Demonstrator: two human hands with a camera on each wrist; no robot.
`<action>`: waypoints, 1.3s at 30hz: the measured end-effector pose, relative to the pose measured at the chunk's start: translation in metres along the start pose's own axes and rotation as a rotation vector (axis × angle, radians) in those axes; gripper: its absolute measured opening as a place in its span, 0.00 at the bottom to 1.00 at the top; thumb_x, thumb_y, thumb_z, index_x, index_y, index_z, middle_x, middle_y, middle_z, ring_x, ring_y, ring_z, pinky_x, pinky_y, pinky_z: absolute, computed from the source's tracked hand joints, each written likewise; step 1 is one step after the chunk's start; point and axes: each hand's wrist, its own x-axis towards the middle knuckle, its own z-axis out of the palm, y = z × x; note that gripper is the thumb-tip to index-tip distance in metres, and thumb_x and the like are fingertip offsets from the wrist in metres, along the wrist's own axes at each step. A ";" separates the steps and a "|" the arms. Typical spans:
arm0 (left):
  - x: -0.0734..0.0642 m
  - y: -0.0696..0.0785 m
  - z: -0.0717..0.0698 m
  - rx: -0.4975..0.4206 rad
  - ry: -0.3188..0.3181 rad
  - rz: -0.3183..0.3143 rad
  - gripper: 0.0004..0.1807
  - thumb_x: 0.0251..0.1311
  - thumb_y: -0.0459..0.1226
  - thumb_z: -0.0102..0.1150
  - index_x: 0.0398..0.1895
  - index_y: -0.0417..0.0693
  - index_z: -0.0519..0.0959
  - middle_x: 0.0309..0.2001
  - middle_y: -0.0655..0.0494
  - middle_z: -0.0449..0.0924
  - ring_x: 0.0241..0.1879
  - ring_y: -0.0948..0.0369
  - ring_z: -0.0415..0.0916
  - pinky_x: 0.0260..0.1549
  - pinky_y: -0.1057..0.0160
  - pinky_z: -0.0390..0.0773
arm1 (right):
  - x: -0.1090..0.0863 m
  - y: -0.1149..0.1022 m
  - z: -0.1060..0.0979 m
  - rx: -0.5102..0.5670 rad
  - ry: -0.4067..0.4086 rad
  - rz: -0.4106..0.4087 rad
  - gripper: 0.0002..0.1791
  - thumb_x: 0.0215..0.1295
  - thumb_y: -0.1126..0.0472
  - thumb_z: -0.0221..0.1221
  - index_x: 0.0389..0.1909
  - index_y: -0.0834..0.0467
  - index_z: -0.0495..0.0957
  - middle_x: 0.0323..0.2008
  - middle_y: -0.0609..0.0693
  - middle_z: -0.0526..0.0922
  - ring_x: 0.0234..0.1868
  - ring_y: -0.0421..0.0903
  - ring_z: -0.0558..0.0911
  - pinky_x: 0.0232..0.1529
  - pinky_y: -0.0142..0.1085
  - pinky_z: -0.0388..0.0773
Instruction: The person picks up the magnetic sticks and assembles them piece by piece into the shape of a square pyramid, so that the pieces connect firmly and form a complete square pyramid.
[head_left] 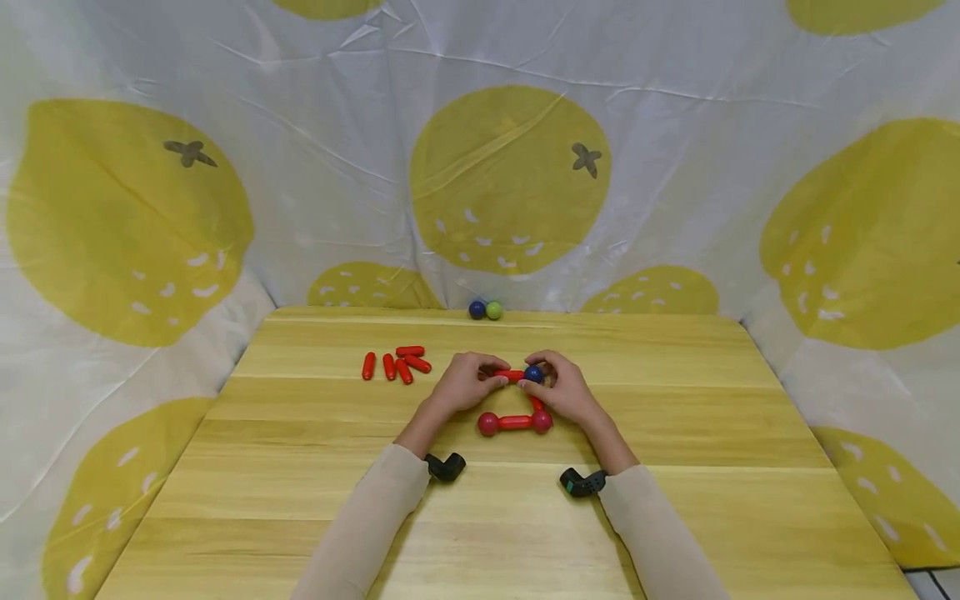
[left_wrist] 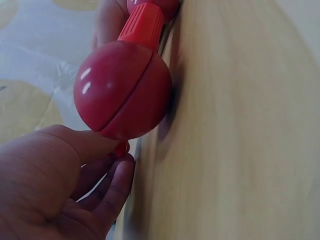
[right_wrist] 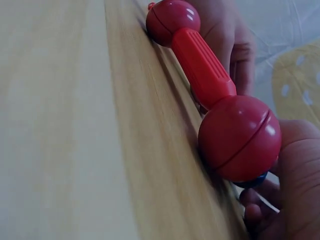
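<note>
My left hand (head_left: 465, 383) pinches a red rod (head_left: 513, 376) between thumb and fingers, its right end at a dark blue ball (head_left: 533, 374). The thumb and fingers of my right hand (head_left: 567, 392) grip that ball from the right. From the ball, another red rod (head_left: 537, 403), partly covered by the right hand, runs toward a dark red ball (head_left: 542, 422). A ribbed red rod (right_wrist: 202, 67) joins this ball to a second dark red ball (head_left: 488, 424) on the left. In the left wrist view, that left ball hides most of the pinched rod.
Several loose red rods (head_left: 404, 371) lie on the wooden table (head_left: 300, 483) left of the hands. A blue ball (head_left: 477, 310) and a green ball (head_left: 494, 310) sit side by side at the back edge, before a lemon-print cloth (head_left: 360, 167).
</note>
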 end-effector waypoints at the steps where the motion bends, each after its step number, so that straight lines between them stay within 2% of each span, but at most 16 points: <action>1: 0.000 0.000 0.000 0.001 -0.004 0.003 0.11 0.68 0.42 0.67 0.50 0.52 0.88 0.45 0.58 0.89 0.44 0.62 0.85 0.47 0.62 0.85 | 0.001 0.000 0.000 -0.025 -0.020 -0.016 0.23 0.64 0.52 0.71 0.57 0.54 0.82 0.51 0.53 0.83 0.48 0.50 0.79 0.50 0.43 0.78; 4: 0.000 0.000 -0.001 0.004 -0.015 0.006 0.12 0.68 0.43 0.67 0.51 0.52 0.88 0.45 0.58 0.89 0.43 0.63 0.84 0.46 0.62 0.85 | 0.004 0.000 0.002 -0.074 -0.052 -0.055 0.20 0.65 0.54 0.70 0.57 0.53 0.83 0.56 0.53 0.84 0.56 0.53 0.79 0.61 0.50 0.75; 9: 0.001 -0.001 -0.005 -0.014 -0.013 -0.035 0.18 0.70 0.50 0.63 0.55 0.52 0.86 0.46 0.59 0.89 0.45 0.62 0.85 0.47 0.60 0.84 | 0.006 -0.002 0.004 -0.071 -0.042 -0.058 0.15 0.65 0.57 0.69 0.52 0.55 0.85 0.53 0.55 0.86 0.57 0.56 0.80 0.63 0.54 0.75; 13: 0.005 -0.003 -0.010 -0.037 0.011 -0.094 0.24 0.73 0.54 0.59 0.62 0.51 0.82 0.54 0.58 0.87 0.51 0.59 0.85 0.51 0.56 0.85 | 0.004 -0.001 0.006 -0.078 -0.033 -0.046 0.15 0.65 0.56 0.69 0.51 0.55 0.85 0.52 0.54 0.86 0.58 0.55 0.81 0.65 0.52 0.75; 18: 0.022 -0.009 -0.023 -0.030 0.069 -0.111 0.27 0.72 0.48 0.62 0.70 0.49 0.75 0.66 0.53 0.78 0.56 0.53 0.82 0.54 0.52 0.84 | 0.003 0.001 0.007 -0.064 -0.018 -0.042 0.15 0.65 0.56 0.69 0.51 0.54 0.85 0.53 0.54 0.86 0.59 0.55 0.81 0.66 0.53 0.75; 24: 0.046 -0.020 -0.036 0.079 0.104 -0.092 0.29 0.71 0.44 0.63 0.72 0.46 0.72 0.69 0.47 0.73 0.62 0.49 0.76 0.64 0.49 0.77 | 0.001 0.001 0.004 -0.063 -0.020 -0.060 0.14 0.65 0.56 0.69 0.51 0.53 0.85 0.53 0.54 0.85 0.60 0.56 0.80 0.65 0.54 0.75; 30: 0.066 -0.030 -0.040 0.170 0.114 -0.066 0.34 0.67 0.42 0.67 0.74 0.44 0.69 0.73 0.43 0.66 0.74 0.44 0.63 0.74 0.46 0.64 | 0.000 0.004 0.003 -0.064 -0.025 -0.068 0.13 0.66 0.56 0.68 0.49 0.53 0.85 0.51 0.53 0.86 0.58 0.56 0.80 0.64 0.55 0.75; 35: 0.076 -0.039 -0.041 0.199 0.102 -0.072 0.37 0.68 0.42 0.66 0.77 0.48 0.65 0.76 0.44 0.62 0.76 0.44 0.61 0.75 0.45 0.63 | 0.001 0.001 0.003 -0.061 -0.033 -0.064 0.11 0.66 0.55 0.68 0.47 0.51 0.85 0.50 0.52 0.85 0.57 0.54 0.80 0.64 0.52 0.75; 39: 0.079 -0.044 -0.040 0.213 0.101 -0.081 0.35 0.69 0.39 0.65 0.77 0.48 0.66 0.77 0.44 0.61 0.76 0.44 0.61 0.75 0.45 0.64 | 0.002 0.001 0.002 -0.074 -0.038 -0.070 0.11 0.66 0.55 0.68 0.47 0.51 0.85 0.50 0.52 0.85 0.56 0.54 0.80 0.63 0.52 0.75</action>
